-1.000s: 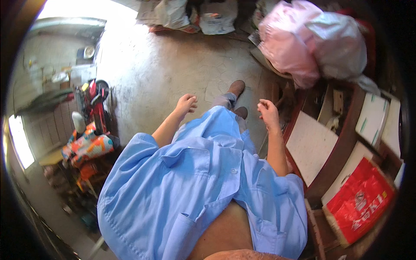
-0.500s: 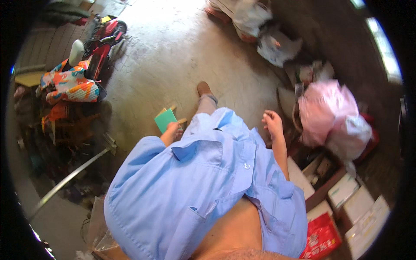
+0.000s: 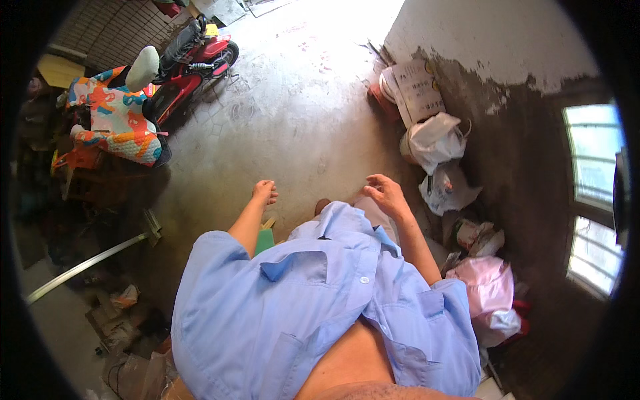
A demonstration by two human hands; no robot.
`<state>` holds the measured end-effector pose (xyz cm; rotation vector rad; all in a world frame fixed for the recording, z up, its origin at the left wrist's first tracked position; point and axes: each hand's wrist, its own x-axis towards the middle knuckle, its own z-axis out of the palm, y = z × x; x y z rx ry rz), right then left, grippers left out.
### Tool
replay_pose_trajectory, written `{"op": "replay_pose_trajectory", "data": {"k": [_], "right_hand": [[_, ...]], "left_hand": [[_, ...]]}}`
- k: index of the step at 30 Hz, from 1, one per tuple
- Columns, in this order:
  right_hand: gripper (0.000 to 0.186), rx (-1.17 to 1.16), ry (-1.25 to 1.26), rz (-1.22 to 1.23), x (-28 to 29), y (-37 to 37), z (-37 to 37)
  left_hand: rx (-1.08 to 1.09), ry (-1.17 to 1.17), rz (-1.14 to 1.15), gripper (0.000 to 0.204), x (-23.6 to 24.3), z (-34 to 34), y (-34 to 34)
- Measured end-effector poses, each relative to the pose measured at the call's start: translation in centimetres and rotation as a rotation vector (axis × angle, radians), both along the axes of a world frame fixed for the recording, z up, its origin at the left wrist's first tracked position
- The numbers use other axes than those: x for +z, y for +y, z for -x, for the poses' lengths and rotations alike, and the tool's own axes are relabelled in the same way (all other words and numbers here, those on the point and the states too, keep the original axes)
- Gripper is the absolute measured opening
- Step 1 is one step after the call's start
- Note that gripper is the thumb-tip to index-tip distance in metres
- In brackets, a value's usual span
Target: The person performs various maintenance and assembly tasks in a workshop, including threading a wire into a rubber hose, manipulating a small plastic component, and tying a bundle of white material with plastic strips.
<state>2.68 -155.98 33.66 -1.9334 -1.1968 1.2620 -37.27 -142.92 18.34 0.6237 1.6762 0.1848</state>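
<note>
My left hand (image 3: 265, 192) is held out ahead of me above the concrete floor, its fingers curled in with nothing visible in them. Under that forearm, a small green flat-topped thing with light wooden parts (image 3: 265, 240) shows in part; my arm and shirt hide the remainder. My right hand (image 3: 387, 195) hangs in the air in front of my right side, its fingers bent but apart and holding nothing. A brown shoe (image 3: 322, 205) peeks out between the hands, beyond my blue shirt (image 3: 267, 320).
At the far left stands a red electric scooter (image 3: 193, 67) with a colourful quilted cover (image 3: 117, 120). A metal bar (image 3: 87, 268) juts in at the left. Along the right wall are white plastic bags (image 3: 437, 140), a printed carton (image 3: 418, 92) and a pink bag (image 3: 483, 283).
My left hand has moved forward and away from the green-topped thing, its fingers curled. The right hand has swung inward. The view has shifted, bringing more floor and a window into sight.
</note>
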Motion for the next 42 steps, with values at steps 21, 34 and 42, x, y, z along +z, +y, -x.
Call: {"op": "replay_pose_trajectory", "data": {"k": [21, 34, 42], "right_hand": [[0.043, 0.449, 0.057, -0.026, -2.0, 61.2, -15.6], [0.043, 0.039, 0.201, 0.151, -3.6, 88.0, -25.7], [0.045, -0.129, 0.251, 0.106, -0.2, 101.1, -30.5]], "left_hand": [[0.54, 0.084, 0.248, 0.024, -5.5, -8.6, 15.0], [0.439, -0.144, -0.023, 0.025, -7.2, -9.4, 69.0], [0.321, -0.073, -0.16, 0.032, -1.3, -19.0, 99.0]]}}
